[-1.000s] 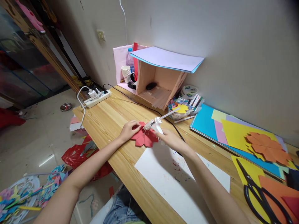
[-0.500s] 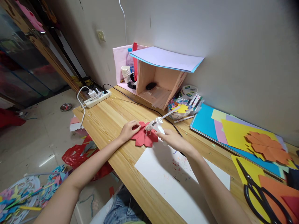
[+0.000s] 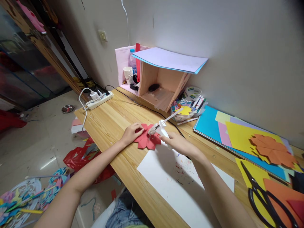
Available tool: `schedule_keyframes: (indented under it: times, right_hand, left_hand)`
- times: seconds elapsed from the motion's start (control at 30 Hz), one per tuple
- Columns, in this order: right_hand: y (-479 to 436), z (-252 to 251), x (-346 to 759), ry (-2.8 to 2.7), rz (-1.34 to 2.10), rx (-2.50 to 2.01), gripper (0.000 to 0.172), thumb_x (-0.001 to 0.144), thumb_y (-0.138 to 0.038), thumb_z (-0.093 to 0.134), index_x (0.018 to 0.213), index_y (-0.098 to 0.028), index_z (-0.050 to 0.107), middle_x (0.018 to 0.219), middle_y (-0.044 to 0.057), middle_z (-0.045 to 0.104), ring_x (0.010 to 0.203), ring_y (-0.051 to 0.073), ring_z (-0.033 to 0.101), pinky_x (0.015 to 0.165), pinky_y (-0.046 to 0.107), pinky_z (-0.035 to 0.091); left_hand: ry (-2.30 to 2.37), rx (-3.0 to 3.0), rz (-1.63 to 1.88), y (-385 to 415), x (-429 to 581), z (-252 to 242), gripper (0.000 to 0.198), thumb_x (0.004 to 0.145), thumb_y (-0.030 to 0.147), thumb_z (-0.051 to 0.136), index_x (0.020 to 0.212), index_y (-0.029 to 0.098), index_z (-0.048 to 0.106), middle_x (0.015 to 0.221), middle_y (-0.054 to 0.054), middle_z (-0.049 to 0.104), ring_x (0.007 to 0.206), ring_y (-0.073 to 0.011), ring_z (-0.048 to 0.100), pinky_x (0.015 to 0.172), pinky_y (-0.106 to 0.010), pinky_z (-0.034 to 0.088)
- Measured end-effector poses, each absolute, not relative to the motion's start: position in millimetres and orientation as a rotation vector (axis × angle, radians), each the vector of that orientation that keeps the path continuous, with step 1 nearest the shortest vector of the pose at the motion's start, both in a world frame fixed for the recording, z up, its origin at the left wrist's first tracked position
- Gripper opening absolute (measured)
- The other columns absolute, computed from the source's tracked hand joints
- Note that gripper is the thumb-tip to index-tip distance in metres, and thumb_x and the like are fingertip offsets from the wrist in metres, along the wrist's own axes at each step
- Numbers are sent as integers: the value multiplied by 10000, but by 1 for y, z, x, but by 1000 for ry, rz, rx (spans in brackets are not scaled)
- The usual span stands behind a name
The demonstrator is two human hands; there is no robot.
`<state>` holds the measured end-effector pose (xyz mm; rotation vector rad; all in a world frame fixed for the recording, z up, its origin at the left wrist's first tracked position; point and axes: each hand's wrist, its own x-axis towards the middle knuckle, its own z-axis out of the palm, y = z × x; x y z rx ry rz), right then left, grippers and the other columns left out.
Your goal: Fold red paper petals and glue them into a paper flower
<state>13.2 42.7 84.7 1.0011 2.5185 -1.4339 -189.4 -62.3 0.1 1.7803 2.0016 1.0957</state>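
Note:
A red folded-paper flower [image 3: 145, 141] lies on the wooden table beside a white sheet [image 3: 166, 180]. My left hand [image 3: 132, 133] pinches the flower's upper left petals between thumb and fingers. My right hand [image 3: 175, 141] is wrapped round the handle of a white glue gun [image 3: 161, 128], which has a glue stick [image 3: 174, 114] poking out of its back. The gun's nozzle is over the flower's middle; whether it touches the paper cannot be made out.
Black scissors [image 3: 260, 193] and coloured paper [image 3: 209, 123] lie at the right, with an orange paper flower [image 3: 273, 148] on top. Behind stand a cardboard box [image 3: 163, 79] and a tub of scraps [image 3: 178, 117]. A power strip [image 3: 99, 100] sits at the far left edge.
The glue gun and my right hand have shifted very slightly to the right over the flower. My left hand keeps its hold with hardly any movement.

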Motion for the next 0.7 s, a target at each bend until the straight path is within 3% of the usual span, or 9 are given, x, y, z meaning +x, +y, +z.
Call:
schedule_keyframes:
  times: [0.7]
  right_hand:
    - [49,96,23,2415,-1617,1048,346,738,-497,450,767,-176,574,724,11,539,597,114,436,525,230,340]
  left_hand:
    - [2088,1638,998,-58,-183,4,133,685,316,609,717,187,612,813,-25,543,774,-150,534,711,-270,431]
